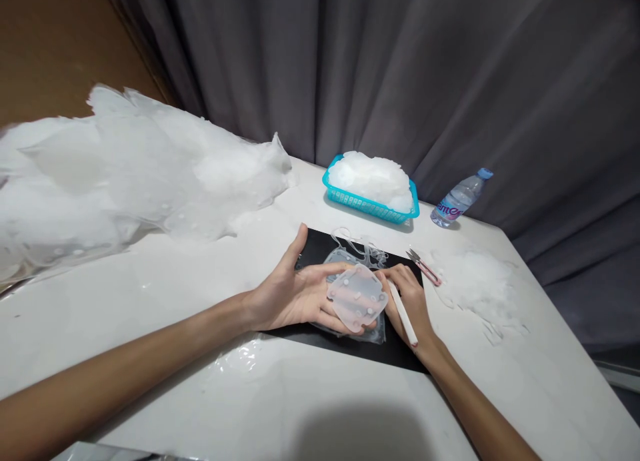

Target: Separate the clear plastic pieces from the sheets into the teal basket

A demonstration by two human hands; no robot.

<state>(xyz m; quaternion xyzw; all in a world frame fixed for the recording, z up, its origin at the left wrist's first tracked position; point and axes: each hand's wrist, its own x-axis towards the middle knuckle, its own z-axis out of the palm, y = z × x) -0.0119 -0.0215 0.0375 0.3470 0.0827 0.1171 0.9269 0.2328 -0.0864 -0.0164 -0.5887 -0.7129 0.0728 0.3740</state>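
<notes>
My left hand (295,294) lies palm up over a black mat (395,348), its fingers stretched out under a translucent plastic piece (357,298) with small round studs. My right hand (413,301) is closed round a thin white knife-like tool (403,313), its tip at the right edge of that piece. More clear plastic sheet and curly trimmings (365,248) lie on the mat beneath and behind the hands.
A big heap of white translucent sheets (130,174) fills the table's left. A turquoise basket (370,206) of the same pieces stands behind, with a water bottle (460,200), pink snips (425,266) and loose scraps (480,284) to the right. Grey curtain behind.
</notes>
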